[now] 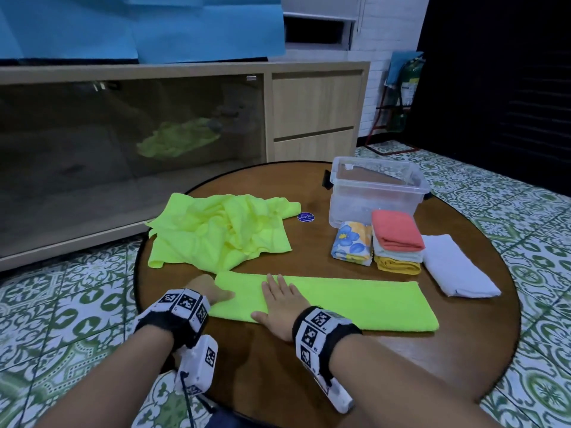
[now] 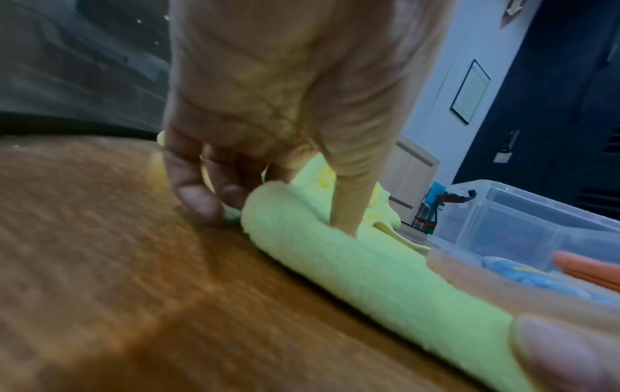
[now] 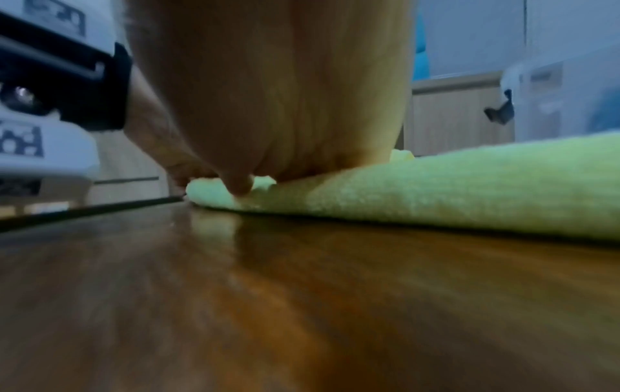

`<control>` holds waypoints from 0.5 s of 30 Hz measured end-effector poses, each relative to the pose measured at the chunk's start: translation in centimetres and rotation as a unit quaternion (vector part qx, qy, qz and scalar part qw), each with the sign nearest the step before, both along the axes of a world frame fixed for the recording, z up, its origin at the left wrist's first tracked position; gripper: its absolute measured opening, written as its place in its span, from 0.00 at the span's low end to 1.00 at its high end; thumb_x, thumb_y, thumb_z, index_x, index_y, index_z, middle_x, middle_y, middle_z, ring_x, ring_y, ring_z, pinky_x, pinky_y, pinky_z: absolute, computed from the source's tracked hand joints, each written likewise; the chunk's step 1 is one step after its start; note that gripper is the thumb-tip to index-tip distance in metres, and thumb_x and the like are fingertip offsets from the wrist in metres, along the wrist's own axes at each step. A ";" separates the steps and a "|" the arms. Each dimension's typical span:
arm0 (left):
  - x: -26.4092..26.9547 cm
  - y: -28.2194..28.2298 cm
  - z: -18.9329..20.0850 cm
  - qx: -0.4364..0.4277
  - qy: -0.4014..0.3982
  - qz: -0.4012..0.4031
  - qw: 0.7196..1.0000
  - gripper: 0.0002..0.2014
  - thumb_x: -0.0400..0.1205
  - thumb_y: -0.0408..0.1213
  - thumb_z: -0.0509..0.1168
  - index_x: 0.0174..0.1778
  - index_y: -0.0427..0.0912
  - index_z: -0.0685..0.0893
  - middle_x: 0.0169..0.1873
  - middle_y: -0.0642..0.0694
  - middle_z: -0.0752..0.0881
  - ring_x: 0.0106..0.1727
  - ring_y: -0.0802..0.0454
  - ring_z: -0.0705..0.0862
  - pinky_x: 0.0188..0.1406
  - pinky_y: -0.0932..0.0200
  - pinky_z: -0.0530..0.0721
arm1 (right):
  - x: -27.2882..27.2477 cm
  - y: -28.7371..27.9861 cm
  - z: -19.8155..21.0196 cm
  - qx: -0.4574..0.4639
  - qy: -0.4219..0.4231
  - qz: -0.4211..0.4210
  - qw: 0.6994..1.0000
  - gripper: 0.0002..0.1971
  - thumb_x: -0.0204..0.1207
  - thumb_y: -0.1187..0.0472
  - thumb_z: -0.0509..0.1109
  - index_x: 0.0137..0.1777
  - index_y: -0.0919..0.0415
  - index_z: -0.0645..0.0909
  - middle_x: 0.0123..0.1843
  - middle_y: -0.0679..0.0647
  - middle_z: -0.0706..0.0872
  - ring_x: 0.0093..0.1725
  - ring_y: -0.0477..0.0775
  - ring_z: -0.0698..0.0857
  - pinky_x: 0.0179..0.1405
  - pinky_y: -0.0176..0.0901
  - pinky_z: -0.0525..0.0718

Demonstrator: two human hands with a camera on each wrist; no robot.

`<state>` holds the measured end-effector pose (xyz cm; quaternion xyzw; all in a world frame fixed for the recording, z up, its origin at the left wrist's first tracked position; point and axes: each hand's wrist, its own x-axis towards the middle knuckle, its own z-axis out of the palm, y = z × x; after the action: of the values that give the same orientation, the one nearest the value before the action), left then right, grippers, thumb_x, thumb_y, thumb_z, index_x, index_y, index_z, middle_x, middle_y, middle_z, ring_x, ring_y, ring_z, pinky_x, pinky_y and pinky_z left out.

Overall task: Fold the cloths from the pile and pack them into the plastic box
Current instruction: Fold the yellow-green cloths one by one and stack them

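Observation:
A lime-green cloth (image 1: 355, 304) lies folded into a long strip across the near side of the round wooden table (image 1: 278, 372). My left hand (image 1: 213, 292) pinches its left end; in the left wrist view the thumb (image 2: 349, 201) presses on top of the cloth (image 2: 369, 278) and the fingers (image 2: 201, 201) curl at the end. My right hand (image 1: 281, 304) lies flat on the strip just to the right, palm down (image 3: 275, 106). A crumpled pile of lime-green cloths (image 1: 222, 233) sits behind. The clear plastic box (image 1: 380, 189) stands open at the back right.
Folded cloths sit in front of the box: a floral one (image 1: 352, 242), a stack topped by a coral one (image 1: 397, 231), and a white one (image 1: 457, 267). A blue round sticker (image 1: 305, 217) is on the table. A wooden cabinet (image 1: 315, 112) stands behind on a tiled floor.

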<state>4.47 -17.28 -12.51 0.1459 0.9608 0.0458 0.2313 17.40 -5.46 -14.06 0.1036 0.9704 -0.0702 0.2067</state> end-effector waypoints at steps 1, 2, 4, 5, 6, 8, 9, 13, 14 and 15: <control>-0.2 -0.2 -0.1 0.010 -0.009 0.004 1.000 0.32 0.79 0.57 0.63 0.67 0.33 0.73 0.62 0.40 0.80 0.67 0.45 0.78 0.56 0.59 0.75 | -0.2 -0.3 -0.4 0.000 0.000 -0.004 1.000 0.38 0.84 0.38 0.42 0.83 0.62 0.34 0.84 0.56 0.32 0.83 0.58 0.35 0.83 0.53 0.41; -0.4 -0.3 -0.1 0.026 -0.018 0.008 0.999 0.33 0.79 0.56 0.63 0.70 0.32 0.72 0.67 0.39 0.78 0.67 0.44 0.77 0.59 0.58 0.75 | -0.4 -0.5 -0.6 0.002 -0.003 -0.008 1.000 0.39 0.83 0.37 0.42 0.83 0.62 0.34 0.84 0.56 0.32 0.83 0.58 0.35 0.82 0.53 0.40; -0.3 -0.2 0.0 0.082 -0.027 0.008 0.996 0.32 0.80 0.51 0.65 0.72 0.32 0.69 0.71 0.38 0.75 0.69 0.43 0.75 0.61 0.57 0.74 | -0.7 -0.5 -0.9 0.008 -0.009 -0.011 1.000 0.41 0.81 0.35 0.42 0.83 0.62 0.32 0.84 0.57 0.31 0.83 0.58 0.34 0.82 0.54 0.39; 0.0 0.0 0.3 0.116 -0.029 0.006 0.993 0.30 0.81 0.48 0.65 0.73 0.32 0.68 0.70 0.38 0.75 0.69 0.43 0.75 0.59 0.57 0.74 | -0.7 -0.4 -1.0 0.011 -0.012 -0.009 1.000 0.42 0.81 0.34 0.43 0.82 0.62 0.32 0.83 0.57 0.31 0.83 0.58 0.33 0.82 0.55 0.38; 0.6 0.3 0.6 0.150 -0.030 0.005 0.988 0.29 0.81 0.44 0.66 0.73 0.33 0.67 0.69 0.38 0.75 0.68 0.43 0.76 0.57 0.58 0.74 | -0.7 -0.4 -0.8 0.012 -0.019 -0.004 1.000 0.43 0.81 0.33 0.45 0.82 0.62 0.32 0.83 0.57 0.31 0.83 0.59 0.33 0.82 0.55 0.38; 1.7 1.1 1.5 0.197 -0.024 -0.019 0.980 0.28 0.81 0.41 0.66 0.73 0.34 0.65 0.66 0.39 0.77 0.65 0.44 0.78 0.53 0.59 0.74 | -0.6 0.0 0.2 -0.003 -0.034 0.011 0.999 0.45 0.80 0.34 0.51 0.83 0.63 0.35 0.84 0.59 0.33 0.83 0.60 0.35 0.82 0.55 0.41; 2.3 1.6 1.8 0.205 -0.019 -0.040 0.978 0.27 0.81 0.40 0.66 0.72 0.35 0.64 0.62 0.39 0.78 0.61 0.44 0.79 0.50 0.58 0.75 | -0.5 0.4 1.0 -0.024 -0.034 0.016 0.999 0.44 0.80 0.38 0.56 0.83 0.64 0.39 0.85 0.60 0.37 0.84 0.62 0.39 0.82 0.55 0.45; 4.4 3.5 2.5 0.229 -0.034 -0.081 0.969 0.17 0.80 0.41 0.65 0.59 0.43 0.67 0.34 0.49 0.75 0.30 0.53 0.76 0.26 0.60 0.71 | -0.2 3.9 3.2 -0.181 0.118 -0.114 0.970 0.18 0.82 0.65 0.59 0.70 0.69 0.74 0.63 0.61 0.78 0.67 0.62 0.77 0.62 0.46 0.75; 5.0 3.9 2.6 0.232 -0.038 -0.081 0.968 0.15 0.80 0.42 0.65 0.57 0.44 0.66 0.33 0.49 0.75 0.29 0.54 0.75 0.25 0.60 0.72 | 0.0 4.8 3.3 -0.252 0.144 -0.183 0.939 0.16 0.83 0.66 0.57 0.67 0.70 0.76 0.55 0.58 0.82 0.55 0.59 0.83 0.53 0.44 0.79; 5.7 4.3 2.6 0.231 -0.033 -0.088 0.968 0.14 0.80 0.41 0.65 0.55 0.45 0.67 0.33 0.49 0.74 0.29 0.54 0.75 0.26 0.60 0.72 | 0.1 5.5 3.2 -0.335 0.149 -0.248 0.897 0.15 0.84 0.62 0.56 0.64 0.72 0.76 0.45 0.57 0.83 0.42 0.56 0.84 0.43 0.43 0.80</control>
<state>10.20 -12.98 -9.94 0.2782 0.8992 0.2506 0.2265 17.50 0.07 -10.88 0.2542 0.8518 -0.4545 0.0576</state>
